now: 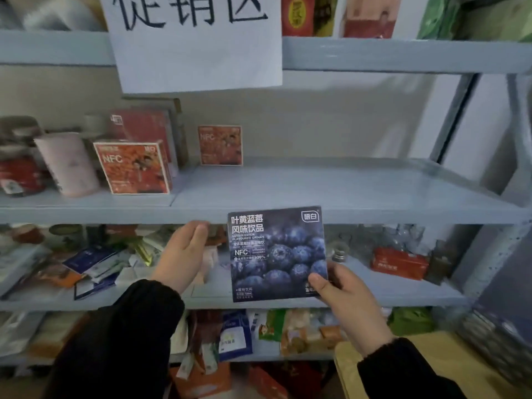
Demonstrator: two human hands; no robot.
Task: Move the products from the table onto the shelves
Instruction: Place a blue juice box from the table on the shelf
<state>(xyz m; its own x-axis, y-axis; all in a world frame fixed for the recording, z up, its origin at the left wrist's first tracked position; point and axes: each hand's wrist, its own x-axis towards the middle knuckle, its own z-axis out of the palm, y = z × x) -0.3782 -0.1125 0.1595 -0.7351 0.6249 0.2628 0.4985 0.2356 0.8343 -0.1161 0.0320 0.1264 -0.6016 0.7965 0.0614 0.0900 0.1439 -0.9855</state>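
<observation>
A dark blue blueberry drink box (277, 253) is held upright in front of the middle shelf's (331, 194) front edge. My right hand (345, 300) pinches its lower right corner, thumb on the front face. My left hand (184, 251) hovers to the box's left with straight fingers and holds nothing. On the middle shelf stand a red NFC box (134, 167) at the left and a smaller red NFC box (220, 145) further back.
A pink cup (69, 164) and jars stand at the shelf's far left. A paper sign (195, 38) hangs from the shelf above. The lower shelf (388, 292) holds several packets and a red box (398, 263). A yellow table corner (426, 358) is at the lower right.
</observation>
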